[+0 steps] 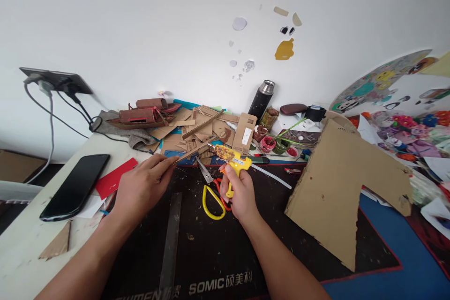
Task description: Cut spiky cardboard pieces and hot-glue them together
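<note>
My left hand (142, 186) pinches a thin brown cardboard strip (191, 152) that slants up to the right. My right hand (238, 194) is wrapped round the handle of a yellow hot glue gun (235, 159). The gun's nozzle points left and meets the far end of the strip. A white glue stick (272, 176) juts from the back of the gun. Both hands hover over a black desk mat (211, 253).
Yellow-handled scissors (211, 194) and a metal ruler (171, 239) lie on the mat. A large cardboard sheet (342, 187) lies right. A black phone (75, 186) and red card (114, 177) sit left. Cardboard scraps, a brown model boat (142, 113), paint pots and a black flask (262, 98) line the back.
</note>
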{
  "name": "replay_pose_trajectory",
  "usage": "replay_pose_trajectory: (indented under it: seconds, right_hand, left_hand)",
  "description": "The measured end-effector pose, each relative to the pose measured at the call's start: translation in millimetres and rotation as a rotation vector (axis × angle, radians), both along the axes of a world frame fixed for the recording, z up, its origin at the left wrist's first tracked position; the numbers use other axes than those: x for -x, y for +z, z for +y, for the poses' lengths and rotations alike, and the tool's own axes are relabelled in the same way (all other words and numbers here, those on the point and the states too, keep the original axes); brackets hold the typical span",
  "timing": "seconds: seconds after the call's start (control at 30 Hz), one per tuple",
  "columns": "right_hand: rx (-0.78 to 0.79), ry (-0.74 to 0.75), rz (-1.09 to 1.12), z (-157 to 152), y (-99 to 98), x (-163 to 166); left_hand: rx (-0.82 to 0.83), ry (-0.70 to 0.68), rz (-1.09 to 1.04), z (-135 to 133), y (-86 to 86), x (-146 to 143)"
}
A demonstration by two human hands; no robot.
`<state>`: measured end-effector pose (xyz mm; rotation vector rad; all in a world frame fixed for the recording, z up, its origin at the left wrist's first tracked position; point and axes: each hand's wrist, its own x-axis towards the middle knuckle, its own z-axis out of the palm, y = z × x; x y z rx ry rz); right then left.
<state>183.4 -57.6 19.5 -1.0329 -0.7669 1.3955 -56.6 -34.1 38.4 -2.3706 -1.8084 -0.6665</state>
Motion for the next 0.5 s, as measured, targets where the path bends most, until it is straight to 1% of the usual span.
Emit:
replay_pose_trajectory:
  seconds: [0.13, 0.3, 0.5]
  right_hand:
    - [0.004, -0.012, 0.018, 0.5, 0.2, -0.3]
    - [-0.030, -0.029, 0.031, -0.3, -0.1, -1.1]
    - [-0.018, 0.018, 0.017, -1.3, 0.5, -0.5]
  left_hand:
    - [-0.003, -0.002, -0.005, -0.2, 0.4, 0.2]
    - [0.004, 0.004, 0.000, -0.2, -0.8, 1.0]
    - [-0.013, -0.005, -0.001, 0.2, -1.7, 1.2]
